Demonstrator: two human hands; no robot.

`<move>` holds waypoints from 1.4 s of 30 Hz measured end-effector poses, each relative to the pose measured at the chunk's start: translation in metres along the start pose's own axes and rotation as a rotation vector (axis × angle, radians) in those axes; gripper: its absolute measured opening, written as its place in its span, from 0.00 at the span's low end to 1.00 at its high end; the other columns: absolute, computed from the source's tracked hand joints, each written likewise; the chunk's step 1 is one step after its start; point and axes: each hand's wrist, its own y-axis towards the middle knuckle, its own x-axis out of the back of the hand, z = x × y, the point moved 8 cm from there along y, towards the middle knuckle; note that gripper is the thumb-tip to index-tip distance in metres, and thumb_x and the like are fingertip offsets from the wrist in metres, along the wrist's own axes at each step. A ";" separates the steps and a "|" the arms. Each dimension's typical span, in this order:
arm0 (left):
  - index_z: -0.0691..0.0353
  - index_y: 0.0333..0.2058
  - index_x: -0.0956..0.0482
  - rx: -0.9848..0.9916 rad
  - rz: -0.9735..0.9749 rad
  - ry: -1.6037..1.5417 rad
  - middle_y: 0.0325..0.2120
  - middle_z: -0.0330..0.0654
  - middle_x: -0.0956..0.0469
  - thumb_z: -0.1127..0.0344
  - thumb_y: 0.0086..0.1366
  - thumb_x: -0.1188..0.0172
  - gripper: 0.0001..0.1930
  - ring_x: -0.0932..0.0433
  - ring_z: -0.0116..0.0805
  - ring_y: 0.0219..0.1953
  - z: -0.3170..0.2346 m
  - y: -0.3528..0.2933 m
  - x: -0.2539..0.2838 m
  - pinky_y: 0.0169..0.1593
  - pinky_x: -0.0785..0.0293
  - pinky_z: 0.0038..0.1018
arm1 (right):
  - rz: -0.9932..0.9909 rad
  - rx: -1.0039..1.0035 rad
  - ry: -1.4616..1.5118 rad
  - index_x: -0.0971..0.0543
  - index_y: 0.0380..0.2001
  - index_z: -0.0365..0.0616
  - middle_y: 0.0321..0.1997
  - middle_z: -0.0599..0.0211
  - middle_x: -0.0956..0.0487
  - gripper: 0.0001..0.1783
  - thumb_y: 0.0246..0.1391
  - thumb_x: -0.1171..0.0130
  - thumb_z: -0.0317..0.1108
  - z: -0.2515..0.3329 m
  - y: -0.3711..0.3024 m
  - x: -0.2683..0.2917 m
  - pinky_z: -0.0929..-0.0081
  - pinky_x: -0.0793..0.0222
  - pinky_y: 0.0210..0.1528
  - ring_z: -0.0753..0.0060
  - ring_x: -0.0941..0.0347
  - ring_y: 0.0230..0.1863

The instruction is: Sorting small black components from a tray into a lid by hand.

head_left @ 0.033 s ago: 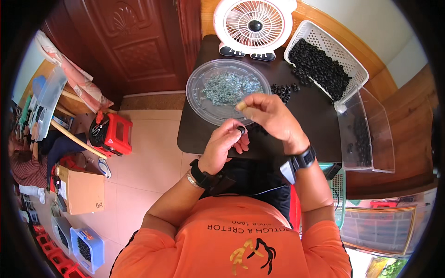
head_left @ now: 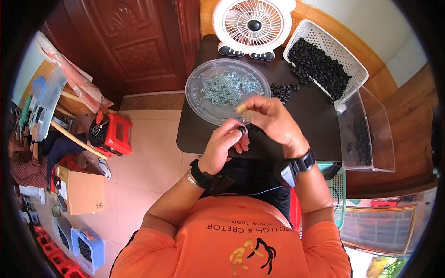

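A small round black part [head_left: 241, 130] is pinched between the thumb and fingers of my left hand [head_left: 221, 142], just in front of the tray. My right hand [head_left: 274, 119] hovers over the near right edge of the round clear plastic tray [head_left: 191, 99]. Its thumb and index finger are pressed together, and a yellowish cover shows at a fingertip. Whatever may sit in that pinch is too small to make out. Many tiny silvery-green metal pieces [head_left: 229, 87] are heaped inside the tray. Loose black ring-like parts [head_left: 280, 91] lie on the dark table to the right of it.
A white fan [head_left: 254, 25] stands behind the tray. At the back right, a white basket [head_left: 354, 58] holds many black parts, beside a clear bin [head_left: 384, 139]. On the floor at left are a red stool [head_left: 121, 134], a cardboard box [head_left: 83, 190] and a blue bin [head_left: 96, 252].
My right hand has shifted very slightly toward me. The left hand and the black part have stayed in place.
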 end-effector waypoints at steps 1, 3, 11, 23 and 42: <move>0.65 0.40 0.30 0.003 0.003 0.003 0.29 0.42 0.25 0.60 0.66 0.51 0.13 0.26 0.29 0.30 0.000 0.000 -0.002 0.35 0.32 0.21 | -0.026 0.015 0.025 0.22 0.37 0.33 0.28 0.71 0.22 0.07 0.58 0.47 0.24 0.001 -0.008 -0.002 0.83 0.31 0.35 0.85 0.28 0.31; 0.65 0.40 0.30 -0.050 0.030 0.060 0.28 0.41 0.26 0.58 0.67 0.51 0.14 0.27 0.28 0.30 -0.004 0.000 -0.008 0.35 0.32 0.21 | -0.032 0.013 0.130 0.23 0.38 0.34 0.28 0.70 0.22 0.07 0.58 0.47 0.24 -0.003 -0.021 -0.004 0.83 0.30 0.33 0.83 0.27 0.29; 0.66 0.39 0.30 -0.083 0.096 0.152 0.24 0.37 0.30 0.56 0.68 0.51 0.16 0.28 0.26 0.29 -0.003 0.003 -0.035 0.35 0.32 0.21 | -0.079 0.190 0.261 0.23 0.38 0.34 0.30 0.66 0.22 0.05 0.58 0.45 0.23 -0.001 -0.056 0.011 0.80 0.27 0.33 0.78 0.24 0.28; 0.65 0.39 0.30 0.074 0.119 0.138 0.24 0.36 0.30 0.58 0.68 0.52 0.14 0.28 0.24 0.29 0.010 0.003 -0.060 0.34 0.33 0.19 | -0.365 0.538 -0.675 0.19 0.35 0.44 0.34 0.65 0.23 0.12 0.43 0.34 0.28 0.029 -0.110 0.027 0.66 0.27 0.39 0.59 0.25 0.37; 0.64 0.39 0.30 0.010 0.214 0.220 0.27 0.39 0.27 0.60 0.69 0.53 0.12 0.28 0.25 0.30 0.022 0.017 -0.059 0.35 0.32 0.22 | -0.519 -0.075 -0.892 0.19 0.37 0.44 0.34 0.57 0.19 0.13 0.47 0.41 0.35 -0.069 0.004 0.215 0.63 0.28 0.44 0.53 0.23 0.39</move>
